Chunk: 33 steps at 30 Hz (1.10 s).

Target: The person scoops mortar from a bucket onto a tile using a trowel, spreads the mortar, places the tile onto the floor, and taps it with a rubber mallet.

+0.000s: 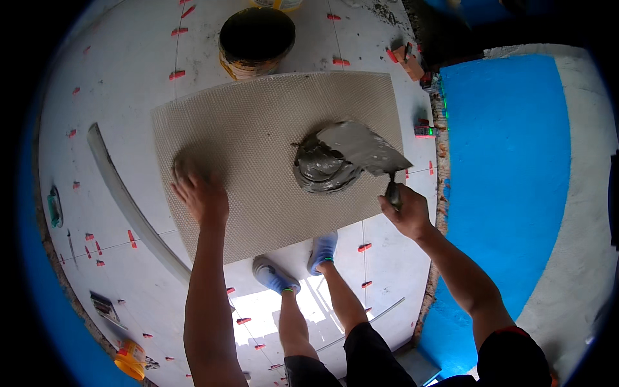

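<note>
A large beige slab with a fine textured surface (251,226) lies across the middle of the view. My left hand (196,190) is on its left part, fingers apart and holding nothing, slightly blurred. My right hand (407,209) grips the handle of a trowel (393,192) at the slab's right side. The trowel's wide blade (367,145) is coated in grey paste and meets a glossy heap of the same paste (322,174) on the slab.
A black-topped bucket (256,61) stands beyond the slab on white floor tiles with red clips (177,75). A long straightedge (122,187) lies left, a small yellow bucket (132,361) lower left. My feet (274,274) are below the slab. A blue-painted wall (503,161) runs along the right.
</note>
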### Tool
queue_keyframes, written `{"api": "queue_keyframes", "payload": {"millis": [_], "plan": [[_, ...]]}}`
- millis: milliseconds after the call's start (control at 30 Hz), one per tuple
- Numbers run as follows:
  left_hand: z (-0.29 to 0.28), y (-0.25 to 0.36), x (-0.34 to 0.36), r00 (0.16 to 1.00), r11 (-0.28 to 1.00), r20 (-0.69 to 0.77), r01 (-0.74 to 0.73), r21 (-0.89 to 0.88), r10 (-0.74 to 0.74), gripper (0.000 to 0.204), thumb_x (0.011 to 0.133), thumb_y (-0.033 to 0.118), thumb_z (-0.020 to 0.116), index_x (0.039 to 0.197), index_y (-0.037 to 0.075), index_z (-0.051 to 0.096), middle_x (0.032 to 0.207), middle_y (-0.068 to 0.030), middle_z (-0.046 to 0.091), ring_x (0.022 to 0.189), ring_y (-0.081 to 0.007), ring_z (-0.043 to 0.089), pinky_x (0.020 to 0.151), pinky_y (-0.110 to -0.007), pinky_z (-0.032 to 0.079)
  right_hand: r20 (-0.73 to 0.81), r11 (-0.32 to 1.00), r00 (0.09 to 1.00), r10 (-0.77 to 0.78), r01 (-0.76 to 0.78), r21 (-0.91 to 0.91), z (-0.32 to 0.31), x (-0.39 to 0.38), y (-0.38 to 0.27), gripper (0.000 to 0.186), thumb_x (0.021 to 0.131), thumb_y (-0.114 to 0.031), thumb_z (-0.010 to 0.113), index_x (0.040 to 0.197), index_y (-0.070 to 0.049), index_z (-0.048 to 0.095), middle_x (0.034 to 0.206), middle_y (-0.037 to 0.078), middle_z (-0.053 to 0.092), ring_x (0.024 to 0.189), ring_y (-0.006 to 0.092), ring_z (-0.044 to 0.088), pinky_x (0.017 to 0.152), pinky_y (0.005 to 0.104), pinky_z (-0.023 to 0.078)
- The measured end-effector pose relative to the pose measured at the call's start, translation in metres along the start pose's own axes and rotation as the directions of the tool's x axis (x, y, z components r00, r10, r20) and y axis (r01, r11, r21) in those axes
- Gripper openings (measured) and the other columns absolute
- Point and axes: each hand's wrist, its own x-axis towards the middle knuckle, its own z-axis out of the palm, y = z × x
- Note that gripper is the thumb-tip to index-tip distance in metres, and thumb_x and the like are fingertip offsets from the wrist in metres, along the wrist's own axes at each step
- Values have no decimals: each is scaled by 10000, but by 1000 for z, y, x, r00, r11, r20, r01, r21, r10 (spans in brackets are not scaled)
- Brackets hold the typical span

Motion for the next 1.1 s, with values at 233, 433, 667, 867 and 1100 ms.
{"api": "queue_keyframes", "payload": {"millis": [233, 433, 667, 867, 1100], "plan": [[30, 90, 46, 973, 974, -54, 225, 34, -223, 756, 987, 453, 442, 1518, -32, 206, 1607, -207, 164, 1506, -362, 94, 1220, -509, 72, 621, 314, 765, 172, -640, 701, -30, 71, 9, 325, 929, -351, 623, 785, -75, 531, 711, 37, 535, 557, 104, 453, 482, 278, 378], [38, 108, 48, 960, 959, -98, 270, 87, -262, 731, 985, 412, 432, 1482, -99, 272, 1577, -289, 209, 1477, -442, 175, 1195, -545, 143, 580, 408, 803, 140, -580, 705, -70, 246, -33, 357, 922, -428, 628, 854, -84, 562, 727, 23, 569, 566, 98, 487, 493, 276, 397], [25, 112, 51, 947, 941, 40, 311, 136, -319, 766, 981, 387, 428, 1524, -71, 142, 1610, -264, 95, 1502, -417, 68, 1215, -516, 68, 382, 760, 914, -137, 345, -551, -6, 465, -114, 437, 928, -448, 564, 866, -50, 736, 887, 117, 729, 846, 290, 707, 654, 423, 512], [28, 112, 51, 953, 943, 63, 280, 179, -295, 787, 973, 384, 433, 1525, -78, 115, 1598, -291, 94, 1491, -453, 73, 1204, -552, 70, 249, 562, 948, -198, 318, -764, 86, 539, -136, 218, 921, -213, 563, 947, -139, 767, 977, 75, 738, 969, 262, 687, 882, 465, 466], [31, 114, 53, 949, 951, 88, 293, 101, -302, 801, 955, 380, 421, 1532, -70, 94, 1600, -290, 84, 1493, -451, 68, 1200, -565, 62, 370, 661, 921, -119, 351, -663, 167, 573, -132, 265, 897, -317, 602, 1008, -141, 766, 1020, 69, 742, 988, 259, 696, 845, 480, 508]]}}
